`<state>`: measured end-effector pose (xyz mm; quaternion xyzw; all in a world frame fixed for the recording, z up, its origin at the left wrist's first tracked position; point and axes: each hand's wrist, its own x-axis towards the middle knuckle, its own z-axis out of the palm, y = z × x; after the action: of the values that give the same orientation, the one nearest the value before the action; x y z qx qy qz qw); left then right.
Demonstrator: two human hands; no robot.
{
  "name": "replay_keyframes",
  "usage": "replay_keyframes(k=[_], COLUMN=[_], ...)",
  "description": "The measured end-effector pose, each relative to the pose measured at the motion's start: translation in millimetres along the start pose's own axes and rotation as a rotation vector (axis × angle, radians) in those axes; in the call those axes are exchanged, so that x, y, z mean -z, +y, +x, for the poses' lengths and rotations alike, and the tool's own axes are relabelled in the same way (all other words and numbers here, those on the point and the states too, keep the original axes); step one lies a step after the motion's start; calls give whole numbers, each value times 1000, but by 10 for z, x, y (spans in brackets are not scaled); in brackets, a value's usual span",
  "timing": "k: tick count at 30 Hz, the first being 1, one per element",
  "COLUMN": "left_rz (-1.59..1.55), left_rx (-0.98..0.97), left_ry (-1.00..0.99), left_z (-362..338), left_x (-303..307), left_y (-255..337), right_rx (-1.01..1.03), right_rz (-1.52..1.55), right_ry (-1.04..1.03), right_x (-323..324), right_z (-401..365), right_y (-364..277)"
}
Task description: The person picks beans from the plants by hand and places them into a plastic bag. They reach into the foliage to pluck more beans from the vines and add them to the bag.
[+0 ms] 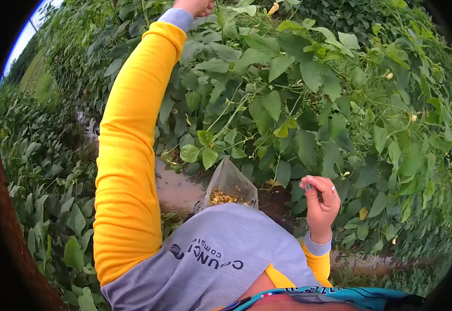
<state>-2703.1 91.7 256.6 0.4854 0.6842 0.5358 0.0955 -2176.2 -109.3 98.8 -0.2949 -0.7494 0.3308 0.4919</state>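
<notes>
My left arm, in a yellow sleeve with a grey cuff, stretches up to the top edge of the view. Only part of my left hand (196, 6) shows there, beside the leaves, with its fingers mostly cut off by the frame. At the right, my right hand (322, 205) is raised in front of the green plants (309, 103), thumb and fingers drawn together; whether something small is between them I cannot make out. A clear plastic bag (231, 181) with small yellowish pieces inside stands just beyond my grey shirt, left of my right hand.
Dense leafy vines with a few pale yellow flowers (273, 9) fill the middle and right. More low plants (44, 207) grow at the left. A muddy, wet strip of ground (177, 189) runs between the rows. A blue patterned cloth (340, 295) lies along the bottom edge.
</notes>
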Motion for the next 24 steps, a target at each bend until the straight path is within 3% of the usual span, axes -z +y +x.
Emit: replay_keyframes(k=[1,3,7,13,16,18,19,20,23,24], left_rz=[60,124,250,724,672,689,737,638,544,546], left_rx=[-72,13,147,190,144,149,152,17,62,-60], left_ry=[8,-220,-429,-460,-444,-419,-555,-482,-676,-749], left_z=[-117,-157,-465,-1029,-1472,-1717,-1701,-2029,-2821,-3126], left_x=[84,341,786,1247,1412,1491,1596,1526,1303,1191], left_y=[163,223,496,775,777,806,558,452,90,-87], right_rx=[-20,13,-46,-112,-196,-254,-284,-307,-372,-388], right_rz=[8,-13,16,-1,-5,108,165,268,556,635], right_ry=[-7,-69,-117,-290,-416,-363,-340,-296,-225,-237], right_x=[-73,-292,-603,-1045,-1385,-1703,-1858,-2002,-2320,-2381], right_z=[-9,-3,-25,30,53,21,5,14,61,83], right_y=[17,18,60,168,363,565,635,691,782,796])
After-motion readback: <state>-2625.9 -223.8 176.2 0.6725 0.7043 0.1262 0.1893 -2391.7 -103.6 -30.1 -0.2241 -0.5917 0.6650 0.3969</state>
